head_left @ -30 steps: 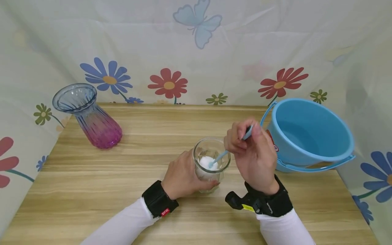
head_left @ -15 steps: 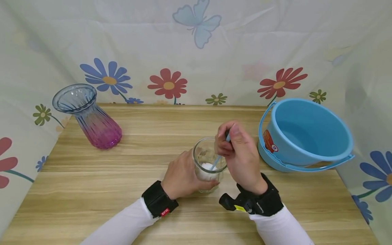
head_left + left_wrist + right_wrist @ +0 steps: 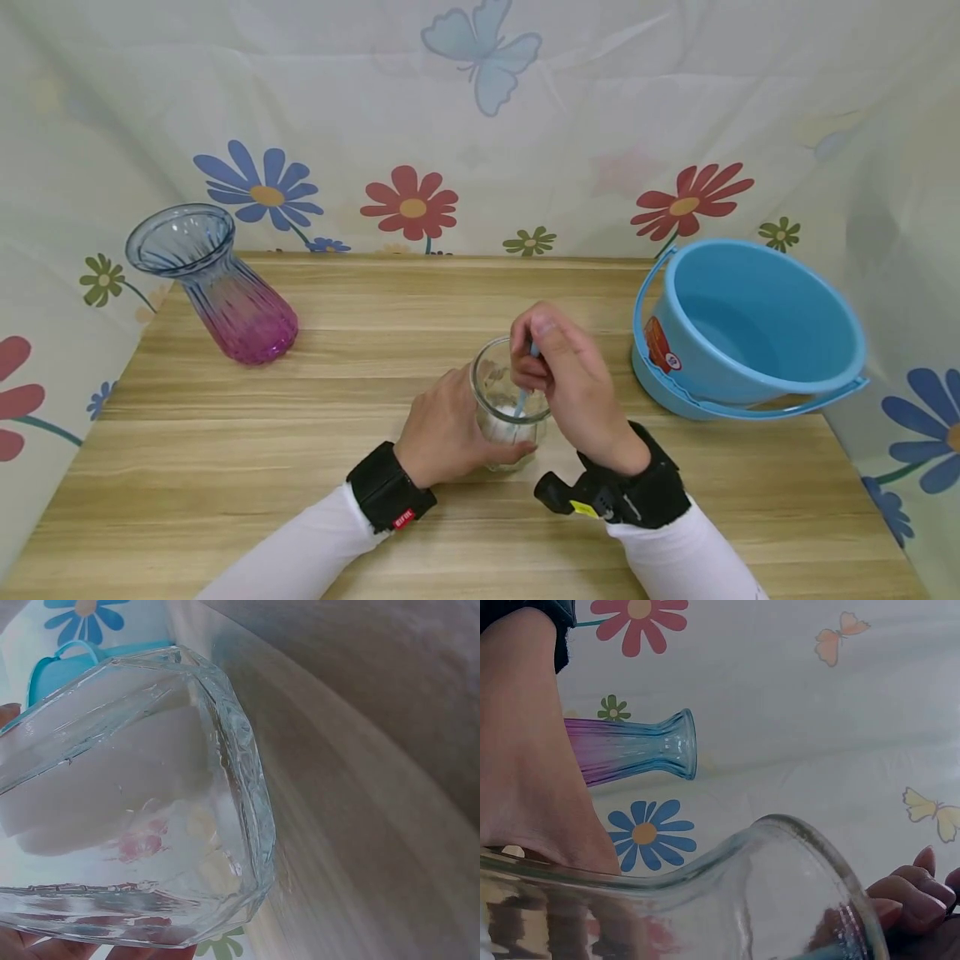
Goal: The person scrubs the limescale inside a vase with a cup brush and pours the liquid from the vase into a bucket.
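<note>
A clear glass jar [image 3: 491, 377] stands on the wooden table in the head view, with white, powder-like contents [image 3: 501, 427] low inside. My left hand [image 3: 450, 429] grips its left side, thumb across the front. Over the rim, my right hand [image 3: 573, 375] pinches the handle of a slim light-blue spoon [image 3: 521, 403]. The spoon's lower end reaches into the white contents, which hide its tip. In the left wrist view the faceted glass jar [image 3: 127, 787] fills much of the picture. The right wrist view shows the jar's flared rim [image 3: 817, 844] beside my right fingers [image 3: 911, 896].
To the right stands a light-blue bucket [image 3: 690, 354], its handle hanging down in front. A ribbed glass vase [image 3: 243, 308], blue fading to pink, is at the back left. The wooden table [image 3: 360, 325] meets a flower-patterned cloth [image 3: 315, 108] behind.
My right hand has moved left and slightly down, from beside the jar to over its rim. The spoon has swung from slanted to steeper. My left hand and the jar have stayed put.
</note>
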`<state>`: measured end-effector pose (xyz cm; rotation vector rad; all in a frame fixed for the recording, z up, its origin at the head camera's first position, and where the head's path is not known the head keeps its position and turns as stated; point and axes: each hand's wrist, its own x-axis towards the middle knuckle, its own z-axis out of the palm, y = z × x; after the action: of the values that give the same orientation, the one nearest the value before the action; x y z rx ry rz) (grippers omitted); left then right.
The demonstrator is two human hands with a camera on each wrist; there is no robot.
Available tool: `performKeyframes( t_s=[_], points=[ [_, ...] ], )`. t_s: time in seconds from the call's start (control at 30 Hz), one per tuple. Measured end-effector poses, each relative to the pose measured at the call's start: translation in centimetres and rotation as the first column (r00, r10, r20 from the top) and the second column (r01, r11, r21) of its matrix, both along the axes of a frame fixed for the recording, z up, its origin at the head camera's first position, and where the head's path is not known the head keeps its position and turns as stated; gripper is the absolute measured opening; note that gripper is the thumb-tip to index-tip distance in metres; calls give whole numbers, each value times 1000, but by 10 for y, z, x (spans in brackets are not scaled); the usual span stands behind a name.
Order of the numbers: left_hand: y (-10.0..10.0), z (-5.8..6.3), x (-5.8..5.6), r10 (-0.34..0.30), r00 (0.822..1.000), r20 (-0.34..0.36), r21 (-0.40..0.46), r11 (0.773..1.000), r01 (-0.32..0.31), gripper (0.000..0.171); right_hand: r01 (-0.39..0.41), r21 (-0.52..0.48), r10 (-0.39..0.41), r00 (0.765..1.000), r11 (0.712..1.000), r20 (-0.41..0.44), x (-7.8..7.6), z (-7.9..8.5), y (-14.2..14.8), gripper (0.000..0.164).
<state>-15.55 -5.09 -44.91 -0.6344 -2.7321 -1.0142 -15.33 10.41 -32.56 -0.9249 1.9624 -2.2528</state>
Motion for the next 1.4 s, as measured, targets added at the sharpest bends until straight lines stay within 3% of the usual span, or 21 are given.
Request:
performKeyframes(
  t_s=[0.2,0.53,0.87,1.1,1.4],
  points=[
    [0,0,-1,-13,1000,-9,5,1000,13,90,0,109,5,999,994,-45,0,1,0,34],
    [0,1,-2,-31,999,-22,3,1000,31,88,-21,154,34,996,988,-79,0,2,-1,32],
    [0,0,-1,-15,1000,-10,4,1000,15,91,-68,64,71,996,996,-47,0,5,4,31],
    [0,0,0,-11,1000,1,0,1000,11,100,-28,16,30,988,999,-154,2,9,9,33],
    [0,0,0,-5,1000,-7,-7,1000,5,106,10,-127,-43,964,992,-263,7,16,10,36]
  ],
)
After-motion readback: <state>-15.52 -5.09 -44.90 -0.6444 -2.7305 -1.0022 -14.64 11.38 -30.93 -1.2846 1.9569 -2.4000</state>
